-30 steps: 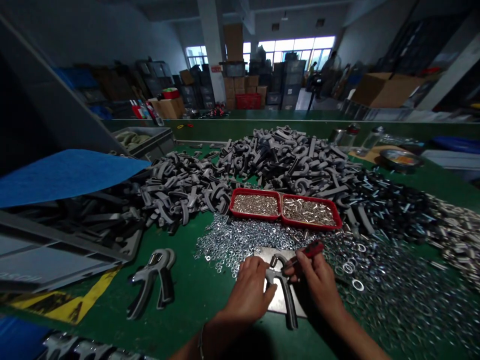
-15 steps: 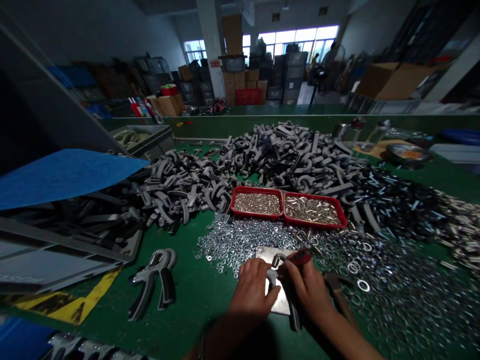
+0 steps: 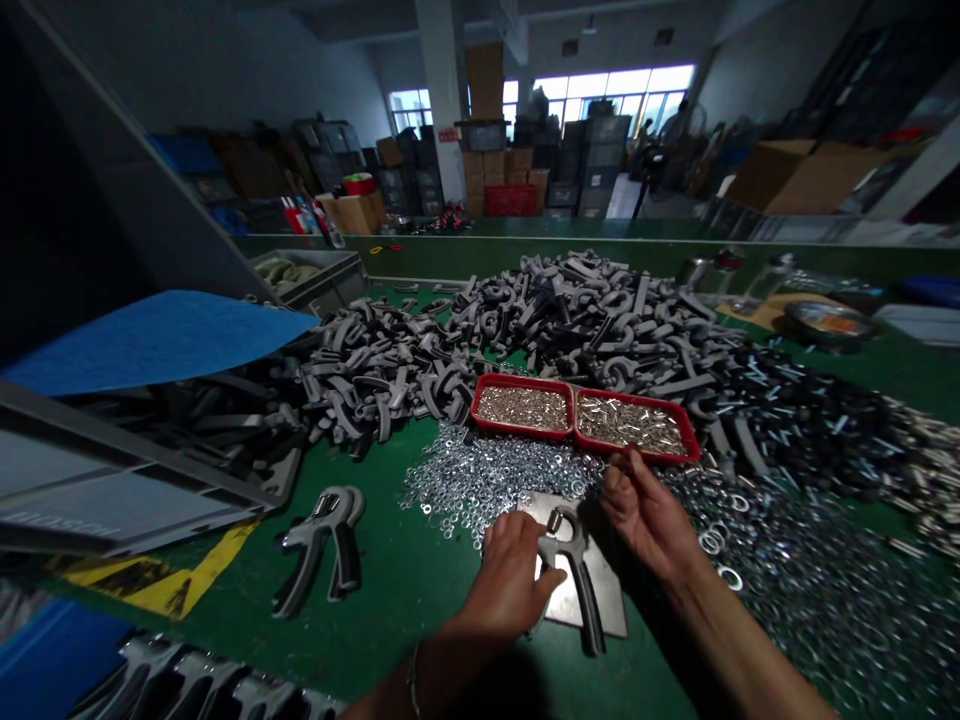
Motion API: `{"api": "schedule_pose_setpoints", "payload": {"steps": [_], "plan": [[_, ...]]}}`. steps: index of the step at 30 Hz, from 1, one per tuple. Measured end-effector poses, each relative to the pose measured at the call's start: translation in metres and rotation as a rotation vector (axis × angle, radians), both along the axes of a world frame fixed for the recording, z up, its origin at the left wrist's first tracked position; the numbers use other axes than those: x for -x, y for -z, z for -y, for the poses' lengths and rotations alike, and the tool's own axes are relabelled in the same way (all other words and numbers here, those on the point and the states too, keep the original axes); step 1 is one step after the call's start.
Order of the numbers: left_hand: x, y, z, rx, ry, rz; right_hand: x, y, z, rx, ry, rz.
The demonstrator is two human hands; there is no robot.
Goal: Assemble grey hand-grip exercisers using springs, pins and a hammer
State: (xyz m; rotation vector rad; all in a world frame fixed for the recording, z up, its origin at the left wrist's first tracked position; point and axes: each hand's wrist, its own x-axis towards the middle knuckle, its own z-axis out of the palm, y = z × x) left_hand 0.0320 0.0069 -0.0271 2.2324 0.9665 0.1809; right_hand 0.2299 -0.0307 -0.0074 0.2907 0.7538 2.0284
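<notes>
My left hand [image 3: 511, 570] is closed around the left side of a grey-and-black spring hand grip [image 3: 581, 570]. The grip lies on a flat metal plate [image 3: 611, 595], its coil spring at the top and one black-padded handle pointing toward me. My right hand [image 3: 641, 515] is raised off the plate, palm partly turned up, at the front edge of the right red tray [image 3: 694, 450]. Its fingers are curled together; whatever they hold, if anything, is too dark to make out. That tray contains small metal pins [image 3: 630, 425].
A second red tray [image 3: 476, 410] of tiny metal parts adjoins it. Loose washers [image 3: 457, 480] spread around the plate. Grey handles [image 3: 585, 310] are heaped behind. Another hand grip [image 3: 322, 545] lies at left, beside a grey crate [image 3: 255, 500]. Black parts [image 3: 817, 420] pile up at right.
My right hand has left the hand grip and moved up and right to the red tray. The red-handled thing seen at it before no longer shows. My left hand stays on the grip.
</notes>
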Motion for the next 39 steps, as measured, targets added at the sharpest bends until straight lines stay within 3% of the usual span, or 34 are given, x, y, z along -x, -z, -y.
{"api": "schedule_pose_setpoints", "payload": {"steps": [4, 7, 10, 14, 25, 29, 31, 34, 37, 39], "plan": [[0.000, 0.004, -0.001, 0.008, 0.002, 0.001, 0.007, 0.028, 0.014, -0.009, 0.296, 0.818], [0.001, 0.006, -0.002, 0.000, 0.008, 0.003, 0.018, 0.038, 0.022, -0.001, 0.398, 1.228], [0.002, 0.007, -0.004, -0.010, 0.030, 0.021, 0.018, 0.034, 0.026, -0.040, 0.428, 1.668], [0.001, 0.007, -0.007, -0.016, 0.046, 0.019, 0.019, 0.031, 0.031, -0.217, 0.323, 2.345], [0.001, 0.010, -0.008, 0.005, 0.029, 0.052, 0.027, 0.043, 0.043, -0.306, 0.206, 2.887], [0.002, 0.009, -0.007, -0.002, 0.047, 0.044, 0.034, 0.043, 0.039, -0.443, 0.152, 3.010], [0.000, 0.006, -0.006, -0.017, 0.035, 0.008, 0.040, 0.033, 0.034, -0.523, 0.111, 2.978], [-0.004, 0.002, -0.004, -0.034, 0.011, -0.054, 0.048, 0.009, 0.026, -0.530, 0.223, 2.685], [-0.002, 0.000, 0.001, -0.051, 0.009, -0.056, 0.040, -0.010, 0.024, -0.393, 0.405, 2.413], [0.002, 0.001, 0.004, -0.059, 0.019, -0.021, 0.015, -0.010, 0.026, -0.245, 0.442, 2.500]]}}
